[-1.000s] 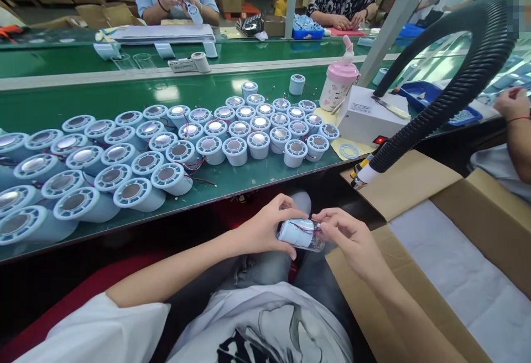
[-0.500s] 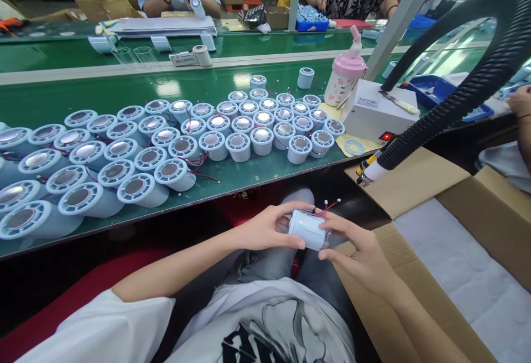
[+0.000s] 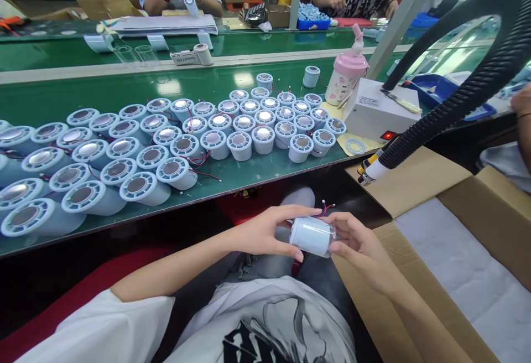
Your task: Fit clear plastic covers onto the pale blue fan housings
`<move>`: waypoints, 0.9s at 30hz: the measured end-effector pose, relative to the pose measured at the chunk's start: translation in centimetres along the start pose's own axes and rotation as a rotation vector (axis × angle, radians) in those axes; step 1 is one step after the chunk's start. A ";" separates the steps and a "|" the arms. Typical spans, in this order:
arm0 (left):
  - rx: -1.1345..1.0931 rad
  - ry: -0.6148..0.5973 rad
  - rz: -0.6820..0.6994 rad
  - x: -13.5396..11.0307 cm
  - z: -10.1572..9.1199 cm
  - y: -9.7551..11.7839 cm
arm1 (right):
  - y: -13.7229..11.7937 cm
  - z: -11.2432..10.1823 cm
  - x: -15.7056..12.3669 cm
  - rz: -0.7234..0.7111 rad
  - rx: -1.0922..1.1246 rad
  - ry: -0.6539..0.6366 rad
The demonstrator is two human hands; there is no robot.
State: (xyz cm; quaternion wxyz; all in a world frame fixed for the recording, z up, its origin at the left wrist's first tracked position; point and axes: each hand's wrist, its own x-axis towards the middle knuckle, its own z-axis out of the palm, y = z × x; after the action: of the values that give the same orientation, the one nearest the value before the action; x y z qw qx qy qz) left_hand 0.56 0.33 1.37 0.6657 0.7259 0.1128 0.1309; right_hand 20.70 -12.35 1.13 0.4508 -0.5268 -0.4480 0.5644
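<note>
A light-blue cylindrical housing [image 3: 312, 236] is held on its side above my lap. My left hand [image 3: 271, 231] grips its left end, thumb below and fingers over the top. At the other end, my right hand [image 3: 360, 245] has its thumb and fingers on the clear plastic rim [image 3: 333, 234]. Thin red and dark wires [image 3: 324, 208] with small white connectors stick up behind the housing. Many similar housings [image 3: 176, 170] stand in rows on the green bench [image 3: 232, 177] ahead, with round metallic discs in their tops.
A grey box [image 3: 369, 111] with a lit red switch and a black corrugated hose [image 3: 448, 89] stand right of the rows, near a pink cup [image 3: 346, 75]. An open carton [image 3: 415, 183] lies at my right. Two people work across the bench; another person's hand [image 3: 521, 100] shows far right.
The housing has turned slightly, showing more of its clear end. My right hand's fingers have shifted right, from the blue body toward that rim. Across the bench, a person's hand has moved right.
</note>
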 end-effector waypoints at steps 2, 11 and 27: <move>0.012 0.000 0.002 0.0 0.0 0.1 | -0.1 0.1 0.0 0.015 0.016 0.009; 0.021 -0.002 0.024 -0.2 0.1 0.5 | -0.6 0.7 0.4 0.130 0.152 0.080; 0.020 -0.022 0.058 -0.3 0.2 0.6 | 0.2 1.7 1.1 0.372 0.358 0.065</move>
State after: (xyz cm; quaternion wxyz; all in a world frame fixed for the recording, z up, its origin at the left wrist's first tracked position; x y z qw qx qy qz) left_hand 0.38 0.02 1.90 0.6556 0.7369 0.0856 0.1413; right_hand 18.94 -11.37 0.80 0.4394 -0.5295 -0.2217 0.6909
